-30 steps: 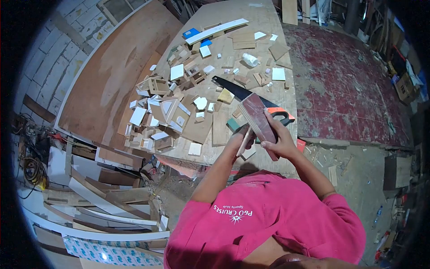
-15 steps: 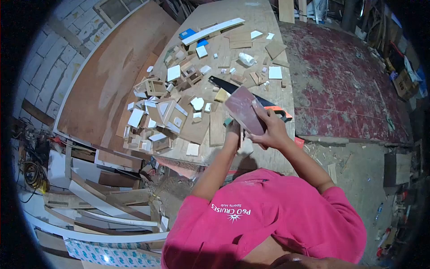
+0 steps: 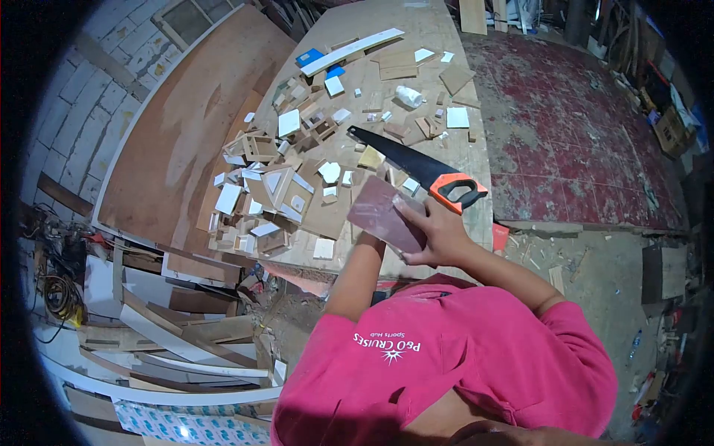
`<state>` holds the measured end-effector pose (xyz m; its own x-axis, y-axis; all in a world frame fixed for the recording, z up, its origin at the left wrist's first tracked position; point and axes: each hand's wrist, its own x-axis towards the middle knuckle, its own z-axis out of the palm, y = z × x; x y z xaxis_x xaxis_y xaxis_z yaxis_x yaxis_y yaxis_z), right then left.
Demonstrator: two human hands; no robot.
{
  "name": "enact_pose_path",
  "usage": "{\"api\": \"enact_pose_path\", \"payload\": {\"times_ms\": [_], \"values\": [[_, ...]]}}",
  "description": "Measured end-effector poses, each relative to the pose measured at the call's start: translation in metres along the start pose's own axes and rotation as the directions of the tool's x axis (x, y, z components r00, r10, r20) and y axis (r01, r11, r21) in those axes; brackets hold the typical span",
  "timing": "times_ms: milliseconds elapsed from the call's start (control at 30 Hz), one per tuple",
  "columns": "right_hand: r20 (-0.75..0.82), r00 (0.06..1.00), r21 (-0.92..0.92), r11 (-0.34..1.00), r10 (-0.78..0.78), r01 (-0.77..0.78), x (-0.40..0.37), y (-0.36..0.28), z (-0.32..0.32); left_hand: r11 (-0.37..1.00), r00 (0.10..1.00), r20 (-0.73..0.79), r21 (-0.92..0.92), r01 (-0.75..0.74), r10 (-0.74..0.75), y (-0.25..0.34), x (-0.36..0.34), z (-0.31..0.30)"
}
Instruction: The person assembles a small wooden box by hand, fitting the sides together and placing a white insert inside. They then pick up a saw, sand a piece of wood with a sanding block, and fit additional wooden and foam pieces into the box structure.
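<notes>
— Sandpaper, the reddish-brown rectangular sheet (image 3: 383,213), sat where?
— Tilted over the wooden table's (image 3: 435,37) near edge, beside the orange-handled black handsaw (image 3: 418,166). Right hand (image 3: 440,234) fingers pinched its edge; the left hand hid underneath, grip unclear.

Woodworking shop: handsaw (image 3: 416,167), offcut-strewn workbench (image 3: 446,33) (plywood stacked nearby).

Sandpaper sheet (image 3: 383,212) in right hand (image 3: 440,236) is now lower and further left, lying flatter near the bench's front edge. Saw handle (image 3: 457,192), covered before, is now fully exposed. Left hand and its wood strip are now hidden behind the sheet.
</notes>
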<state>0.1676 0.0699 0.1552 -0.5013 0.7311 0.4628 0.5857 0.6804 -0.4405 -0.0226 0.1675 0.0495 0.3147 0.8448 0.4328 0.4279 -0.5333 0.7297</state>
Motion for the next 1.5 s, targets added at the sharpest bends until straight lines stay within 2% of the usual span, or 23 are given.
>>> {"api": "enact_pose_path", "payload": {"times_ms": [67,133,167,200,267,300,333,400,467,500,600,633,667,800,867,933,967,1033,1067,1133,1267,1400,1500], "values": [[-0.002,1.0,-0.001,1.0,-0.003,0.003,0.001,0.013,-0.004,0.942,0.955,-0.165,-0.273,0.196,-0.246,0.076,0.0,0.0],[-0.1,0.973,0.035,0.978,0.208,-0.205,0.022,0.026,-0.015,0.644,0.797,-0.099,-0.652,0.401,-0.596,0.073,0.001,0.018],[-0.146,0.943,0.137,0.951,0.298,-0.278,0.034,0.031,-0.023,0.419,0.647,0.25,-0.587,0.693,-0.72,0.06,-0.006,0.013],[-0.109,0.941,0.114,0.944,0.322,-0.31,0.038,0.031,-0.028,0.201,0.504,0.436,-0.574,0.793,-0.746,0.047,-0.004,0.021],[-0.117,0.956,0.127,0.959,0.269,-0.254,0.029,0.031,-0.007,-0.129,0.47,0.304,-0.921,0.368,-0.829,0.164,0.015,0.001],[-0.01,0.974,0.172,0.96,0.225,-0.22,0.015,0.022,0.0,-0.262,0.533,0.376,-0.924,0.279,-0.758,0.139,0.008,0.004],[-0.096,0.994,0.256,0.966,0.056,-0.03,0.005,0.007,0.002,-0.26,0.535,0.369,-0.927,0.27,-0.76,0.134,0.007,0.004],[0.017,0.998,0.196,0.979,0.058,-0.061,-0.004,0.013,-0.006,-0.235,0.571,0.376,-0.922,0.307,-0.73,0.125,0.006,0.005],[-0.08,0.99,0.125,0.986,0.117,-0.106,0.007,0.033,-0.007,-0.216,0.59,0.394,-0.911,0.351,-0.705,0.122,-0.003,0.008],[-0.036,0.966,0.184,0.952,0.257,-0.246,0.018,0.032,-0.019,-0.202,0.601,0.404,-0.904,0.376,-0.689,0.121,-0.005,0.008],[-0.026,0.974,0.13,0.967,0.224,-0.219,0.019,0.027,-0.011,-0.152,0.643,0.428,-0.886,0.439,-0.635,0.121,-0.004,0.011],[0.047,0.995,0.099,0.991,0.089,-0.093,0.008,0.015,-0.007,-0.129,0.66,0.433,-0.88,0.457,-0.614,0.12,0.0,0.01],[-0.054,0.994,0.016,0.995,-0.097,0.098,-0.003,0.004,0.003,-0.109,0.672,0.441,-0.872,0.476,-0.594,0.119,0.001,0.011],[0.065,0.99,0.117,0.984,0.127,-0.134,0.011,0.022,-0.013,-0.032,0.702,0.492,-0.829,0.558,-0.514,0.108,0.001,0.021],[-0.116,0.97,0.16,0.968,0.214,-0.194,0.031,0.037,-0.019,0.078,0.638,0.575,-0.709,0.701,-0.513,0.037,-0.015,0.047],[-0.077,0.973,0.12,0.971,0.219,-0.209,0.038,0.044,-0.02,-0.072,0.566,0.536,-0.762,0.643,-0.626,0.038,-0.007,0.051],[-0.082,0.973,0.12,0.971,0.216,-0.206,0.036,0.044,-0.02,-0.067,0.569,0.534,-0.763,0.643,-0.625,0.037,-0.006,0.047],[-0.031,0.979,0.26,0.948,0.199,-0.185,0.026,0.037,-0.019,0.089,0.573,0.264,-0.854,0.513,-0.776,0.081,0.003,0.019],[-0.007,0.986,0.259,0.953,0.167,-0.159,0.019,0.032,-0.019,0.1,0.677,0.148,-0.945,0.312,-0.721,0.081,0.002,0.021],[0.178,0.963,0.166,0.958,0.205,-0.234,0.012,0.013,-0.034,0.16,0.74,0.164,-0.925,0.346,-0.653,0.072,-0.008,0.012],[0.088,0.969,0.34,0.907,0.233,-0.249,-0.002,0.036,-0.019,0.096,0.669,0.167,-0.937,0.337,-0.724,0.083,-0.017,-0.005],[0.109,0.96,0.432,0.857,0.258,-0.28,-0.008,0.052,-0.01,-0.042,0.788,0.268,-0.955,0.295,-0.555,0.095,-0.027,-0.01],[0.18,0.926,0.748,0.565,0.333,-0.348,-0.008,0.057,-0.002,0.06,0.81,0.228,-0.95,0.308,-0.541,0.109,-0.024,-0.011]]}}
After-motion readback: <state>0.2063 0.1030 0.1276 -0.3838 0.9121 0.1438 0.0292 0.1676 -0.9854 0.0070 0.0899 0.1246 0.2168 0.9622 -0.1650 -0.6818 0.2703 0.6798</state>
